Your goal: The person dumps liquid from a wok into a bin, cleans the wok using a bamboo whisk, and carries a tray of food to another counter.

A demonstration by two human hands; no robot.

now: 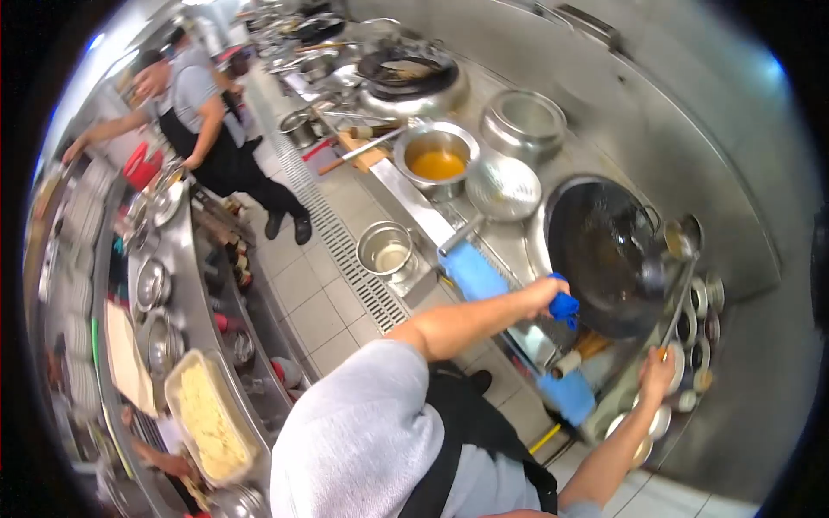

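The wok (604,250) is held by the left hand (546,293) through a blue cloth (564,306); the right hand's (658,373) grip closes on a ladle (682,285).

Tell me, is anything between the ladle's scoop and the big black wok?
Nothing visible. The right hand holds the ladle by its long handle, and its scoop hangs at the rim of the wok. The left hand grips the wok's blue-wrapped handle.
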